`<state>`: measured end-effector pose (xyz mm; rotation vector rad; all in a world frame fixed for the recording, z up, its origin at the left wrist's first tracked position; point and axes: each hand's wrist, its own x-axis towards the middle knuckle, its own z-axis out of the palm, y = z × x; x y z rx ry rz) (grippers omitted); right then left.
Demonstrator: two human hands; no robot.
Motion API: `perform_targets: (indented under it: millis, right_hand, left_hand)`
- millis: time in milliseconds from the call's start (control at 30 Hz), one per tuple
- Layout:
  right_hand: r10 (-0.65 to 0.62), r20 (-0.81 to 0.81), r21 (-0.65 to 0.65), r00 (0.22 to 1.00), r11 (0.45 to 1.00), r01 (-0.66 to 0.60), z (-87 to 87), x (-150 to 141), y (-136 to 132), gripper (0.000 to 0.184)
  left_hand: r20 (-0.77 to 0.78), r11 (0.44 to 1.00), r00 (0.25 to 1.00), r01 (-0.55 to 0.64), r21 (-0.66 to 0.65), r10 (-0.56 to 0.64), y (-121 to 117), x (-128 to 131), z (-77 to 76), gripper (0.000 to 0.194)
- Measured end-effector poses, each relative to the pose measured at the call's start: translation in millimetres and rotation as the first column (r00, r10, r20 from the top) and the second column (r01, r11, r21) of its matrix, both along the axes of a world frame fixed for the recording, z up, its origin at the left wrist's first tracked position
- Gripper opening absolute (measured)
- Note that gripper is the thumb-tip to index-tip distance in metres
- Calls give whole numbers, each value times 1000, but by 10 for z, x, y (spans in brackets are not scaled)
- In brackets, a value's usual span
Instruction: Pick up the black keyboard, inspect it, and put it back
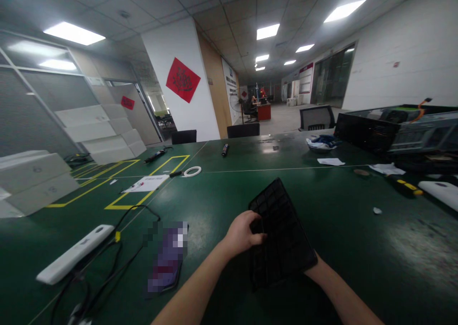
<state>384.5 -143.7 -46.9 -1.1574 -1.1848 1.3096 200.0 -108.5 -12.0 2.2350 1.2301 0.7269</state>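
A black grid-patterned tray (282, 229) is held tilted above the green table (322, 210), near its front edge. My left hand (242, 233) grips the tray's left edge, fingers curled over it. My right hand is hidden under the tray's near right corner; only its forearm (339, 291) shows, so its fingers cannot be seen.
A white power strip (73, 254) with black cables lies at the front left, beside a blurred purple item (168, 258). A paper (146, 183) and a white tape roll (192, 171) sit mid-left. Black equipment cases (386, 129) and a yellow-black tool (406, 185) stand at the right.
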Motion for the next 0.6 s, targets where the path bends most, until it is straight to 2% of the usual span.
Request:
perform_targets:
  millis: [100,167,233,300,367,467,600]
  right_hand:
    - [40,178,109,983,992,-60,3,31,9,36]
    - [79,343,120,936,985,-127,13,50,10,39]
    - [117,437,72,892,984,-164,28,55,5,41]
    - [129,440,42,889,986,-163,49,46,-2,41]
    - [133,436,39,890,985,-166,74,32,-6,40]
    - [153,410,8,899,985,-172,101,18,-4,39]
    - [152,377,3,914,986,-165,91,13,10,39]
  left_hand:
    - [-25,976,979,-198,89,201,241,-221,66,36]
    - [-88,907,906,-402,124,413,487,-468,164,34]
    - [-242,799,764,-590,114,599,756,-760,286,36]
    - [-409,664,577,-740,103,707,993,-1056,401,42]
    - [-463,574,467,-810,117,753,1158,-1319,484,45]
    - [-493,480,362,-867,134,791,1266,-1619,517,45]
    - [-527,424,302,-897,125,794,1276,-1860,434,42]
